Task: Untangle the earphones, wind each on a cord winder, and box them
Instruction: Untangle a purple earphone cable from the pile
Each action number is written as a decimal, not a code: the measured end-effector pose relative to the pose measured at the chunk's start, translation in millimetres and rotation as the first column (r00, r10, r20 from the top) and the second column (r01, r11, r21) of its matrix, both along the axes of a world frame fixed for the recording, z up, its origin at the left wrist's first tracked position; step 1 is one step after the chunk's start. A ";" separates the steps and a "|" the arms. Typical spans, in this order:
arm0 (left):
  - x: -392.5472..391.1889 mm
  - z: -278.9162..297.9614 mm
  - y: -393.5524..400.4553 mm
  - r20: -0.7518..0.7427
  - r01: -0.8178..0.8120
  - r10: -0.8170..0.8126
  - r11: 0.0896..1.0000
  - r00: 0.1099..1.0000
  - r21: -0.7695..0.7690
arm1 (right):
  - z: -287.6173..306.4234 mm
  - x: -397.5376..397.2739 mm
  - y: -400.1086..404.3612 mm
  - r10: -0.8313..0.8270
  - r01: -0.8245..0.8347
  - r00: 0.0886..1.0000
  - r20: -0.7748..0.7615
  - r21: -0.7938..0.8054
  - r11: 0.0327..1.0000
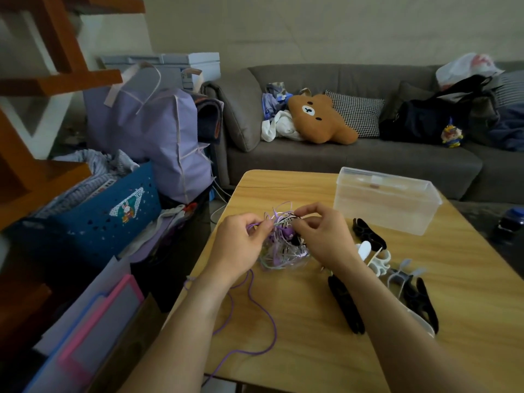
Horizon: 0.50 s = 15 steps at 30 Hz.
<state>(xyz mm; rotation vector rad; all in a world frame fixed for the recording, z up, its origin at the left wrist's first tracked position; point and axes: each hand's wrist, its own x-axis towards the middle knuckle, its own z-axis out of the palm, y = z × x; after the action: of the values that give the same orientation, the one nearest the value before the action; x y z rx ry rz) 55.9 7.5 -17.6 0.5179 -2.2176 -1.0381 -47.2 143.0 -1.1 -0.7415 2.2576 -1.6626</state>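
Wooden table [283, 321], light top, sofa behind. Centre: tangle of earphones [283, 248], purple, white and black cords knotted together, resting on the tabletop between both hands. Left hand [241, 242] pinching purple strands at the tangle's left edge, thumb against forefinger. Right hand [320, 236] pinching cords at the tangle's top right, fingers curled in. One loose purple cord [266, 316] trailing from the knot toward the near table edge, looping under the left forearm.

Right of the hands: cord winders scattered flat, black ones [368, 232] and [346, 304], white ones [380, 260], none wound. Far right corner: clear plastic box [385, 202], lidless, upright; contents hard to tell through the walls.

Off the table, left: blue perforated basket [113, 217] heaped with clothes.
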 end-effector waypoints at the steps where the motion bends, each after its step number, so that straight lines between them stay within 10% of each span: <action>1: -0.2 -0.3 -0.4 -0.020 0.004 -0.004 1.000 1.000 0.007 | -0.7 -1.9 -0.2 0.015 -0.015 1.000 0.023 0.001 1.000; 4: -1.2 -0.9 -1.4 -0.076 0.033 -0.027 0.997 0.997 0.076 | -1.0 -2.7 -0.2 0.043 -0.046 0.996 0.078 0.036 0.998; 7: -2.0 -2.1 6.9 -0.060 0.045 -0.034 0.979 0.998 0.197 | -11.7 -3.4 -1.3 -0.104 0.207 0.942 -0.320 0.307 0.929; 11: -3.4 -3.1 10.4 -0.012 -0.011 0.016 0.933 1.000 0.360 | -15.1 -1.6 3.2 -0.223 0.363 0.778 -0.588 0.130 0.923; 15: -2.6 7.0 15.4 -0.030 0.031 -0.018 0.852 0.999 0.523 | -8.5 -1.7 5.5 -0.079 0.135 0.701 -0.709 0.023 0.991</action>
<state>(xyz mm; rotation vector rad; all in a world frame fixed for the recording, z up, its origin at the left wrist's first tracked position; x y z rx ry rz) 53.3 22.9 -10.6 0.7040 -1.9049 -1.6682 -49.0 148.5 -9.6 -1.4642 2.8895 -1.4785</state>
